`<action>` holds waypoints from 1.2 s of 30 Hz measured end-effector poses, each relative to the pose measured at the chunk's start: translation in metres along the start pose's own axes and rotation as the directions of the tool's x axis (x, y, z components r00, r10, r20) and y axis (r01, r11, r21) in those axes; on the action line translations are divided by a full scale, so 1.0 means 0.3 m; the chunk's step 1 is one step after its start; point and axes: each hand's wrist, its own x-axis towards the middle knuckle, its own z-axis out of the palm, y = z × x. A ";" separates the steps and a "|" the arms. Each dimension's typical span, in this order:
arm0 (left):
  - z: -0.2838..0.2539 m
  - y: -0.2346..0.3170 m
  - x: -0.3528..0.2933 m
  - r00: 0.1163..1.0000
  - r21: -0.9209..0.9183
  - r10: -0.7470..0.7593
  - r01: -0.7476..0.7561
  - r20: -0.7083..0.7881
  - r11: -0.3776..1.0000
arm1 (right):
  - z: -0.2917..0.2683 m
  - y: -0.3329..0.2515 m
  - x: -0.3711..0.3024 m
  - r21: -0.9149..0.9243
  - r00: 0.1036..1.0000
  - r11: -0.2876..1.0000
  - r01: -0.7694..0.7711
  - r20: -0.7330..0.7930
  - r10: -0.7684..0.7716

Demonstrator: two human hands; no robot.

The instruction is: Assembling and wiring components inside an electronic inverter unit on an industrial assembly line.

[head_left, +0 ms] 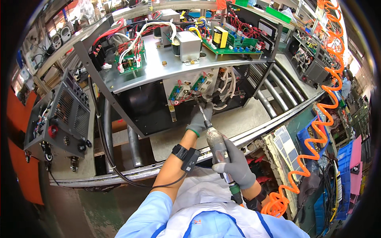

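1. Driver w/ scuffed grey metal body (216,143) is ctr frame, its long thin steel bit (204,114) angled up into the open black metal cabinet (139,113).
2. Grey-gloved R hand (241,170) is wrapped tight round driver; prob. best to hold it in line w/ the bit so the tip doesn't slip.
3. Grey-gloved L hand w/ green cuff (199,119) is up at bit tip; can't tell if its fingers pinch anything. Should steady the tip, glove clear of any spin.
4. White wire bundle (227,88) sits just R of tip, small green circuit board (174,93) to L: keep bit off both.
5. Orange coiled hose (276,204), lower R to upper R of frame: needs slack, else may tug aim.
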 end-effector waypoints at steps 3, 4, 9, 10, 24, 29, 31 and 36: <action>-0.015 0.032 -0.023 1.000 0.052 -0.003 0.004 -0.025 0.999 | 0.002 0.007 -0.001 0.022 1.000 1.000 0.012 -0.020 -0.012; -0.008 0.032 -0.025 0.999 -0.022 -0.004 0.004 -0.036 1.000 | 0.003 0.006 -0.004 0.035 0.999 0.999 0.007 -0.036 -0.006; 0.066 -0.062 -0.009 0.982 -0.284 -0.140 0.171 0.124 0.943 | 0.010 -0.019 -0.013 0.037 0.999 0.999 -0.005 -0.043 0.007; 0.073 -0.062 -0.019 0.996 -0.338 -0.074 0.088 0.055 0.937 | 0.009 -0.019 -0.016 0.031 0.999 0.999 -0.015 -0.033 0.016; 0.065 -0.031 -0.036 0.988 -0.246 -0.045 0.081 0.146 0.966 | 0.035 -0.070 -0.037 0.174 0.995 0.982 -0.074 -0.057 0.085; 0.069 -0.005 -0.055 0.938 -0.440 -0.191 0.309 0.291 0.843 | 0.023 -0.052 -0.040 0.103 0.994 0.990 -0.101 -0.035 0.105; 0.051 0.005 -0.061 0.905 -0.349 -0.183 0.325 0.383 0.879 | 0.029 -0.061 -0.044 0.126 0.991 0.985 -0.115 -0.049 0.122; 0.039 0.010 -0.069 0.922 -0.328 -0.145 0.270 0.360 0.905 | 0.030 -0.049 -0.045 0.162 0.991 0.984 -0.079 -0.090 0.095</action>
